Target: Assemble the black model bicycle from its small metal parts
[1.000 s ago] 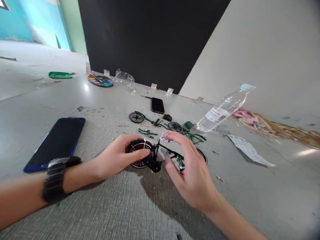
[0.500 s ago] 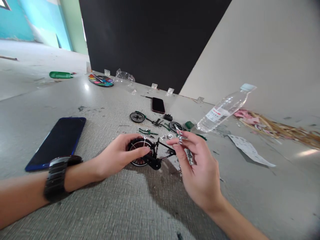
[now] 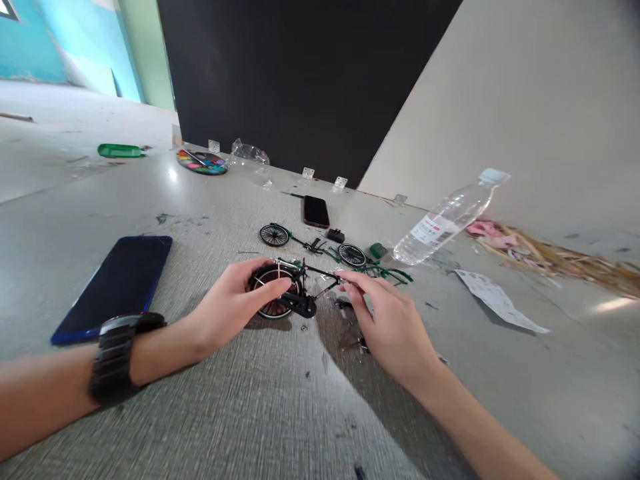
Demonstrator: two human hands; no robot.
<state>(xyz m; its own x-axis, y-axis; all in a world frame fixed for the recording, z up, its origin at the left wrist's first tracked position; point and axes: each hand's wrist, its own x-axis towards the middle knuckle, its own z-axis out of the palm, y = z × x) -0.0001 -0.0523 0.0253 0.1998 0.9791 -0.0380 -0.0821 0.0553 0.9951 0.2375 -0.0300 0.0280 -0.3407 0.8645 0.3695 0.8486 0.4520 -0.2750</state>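
Observation:
A black miniature bicycle frame (image 3: 323, 272) with its rear wheel (image 3: 275, 308) stands on the grey table, no front wheel fitted. My left hand (image 3: 240, 293) grips that wheel, thumb on the near side and fingers behind. At the frame's front end, the fingertips of my right hand (image 3: 383, 310) are pinched together; whether the small silver part is still among them is hidden. Just beyond lies a second, green-and-black miniature bicycle in pieces, with a spoked wheel (image 3: 275, 234) and another wheel (image 3: 352, 254). Small dark parts lie partly under my right hand.
A large blue-edged phone (image 3: 117, 287) lies at left, a smaller phone (image 3: 316, 211) farther back. A clear bottle (image 3: 445, 223) leans at right near a printed paper sheet (image 3: 497, 300). The paint palette (image 3: 203, 162) and crumpled plastic (image 3: 249, 152) sit by the black panel (image 3: 300, 80).
My right hand has moved slightly left to the frame's front end; the silver part it held no longer shows. The bicycle has shifted slightly up and left, my left hand still on its wheel.

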